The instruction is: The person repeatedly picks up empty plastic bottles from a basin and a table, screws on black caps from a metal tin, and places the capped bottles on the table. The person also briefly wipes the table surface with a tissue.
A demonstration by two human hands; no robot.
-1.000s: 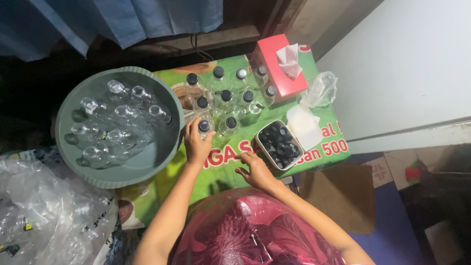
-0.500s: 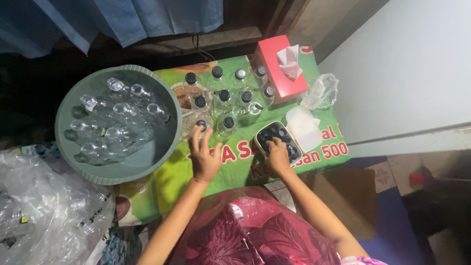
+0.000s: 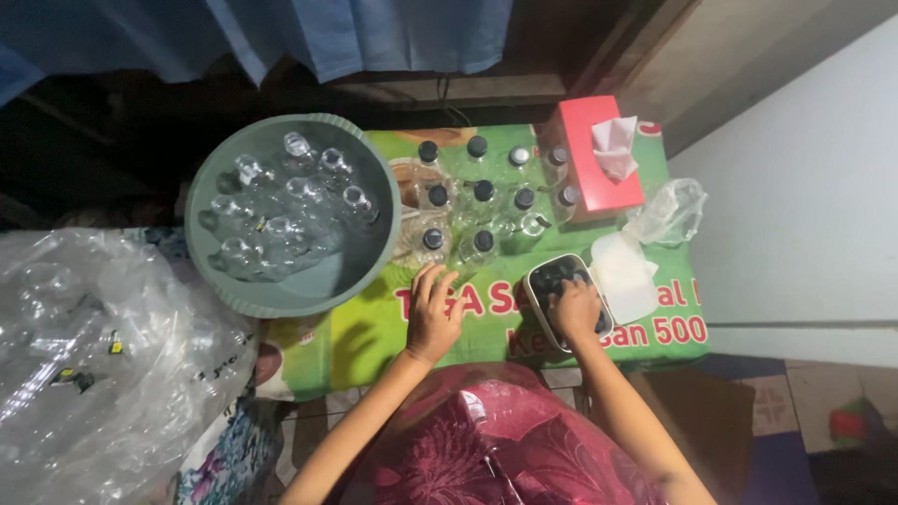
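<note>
Overhead view of a person's two hands on a low table crowded with small bottles.

Nearest, the left hand [image 3: 432, 316] lies flat on the green printed table cover [image 3: 374, 337], fingers spread wide and holding nothing, its fingertips just short of the nearest clear capped bottle [image 3: 431, 245]. The right hand [image 3: 574, 310] reaches into a small rectangular tub of dark caps [image 3: 554, 279], fingers curled down among them; whether they pinch one cannot be told. Beyond stand rows of capped bottles, a round grey basin [image 3: 215, 271] of uncapped bottles at left, and a red tissue box [image 3: 585, 178] at the far right.
</note>
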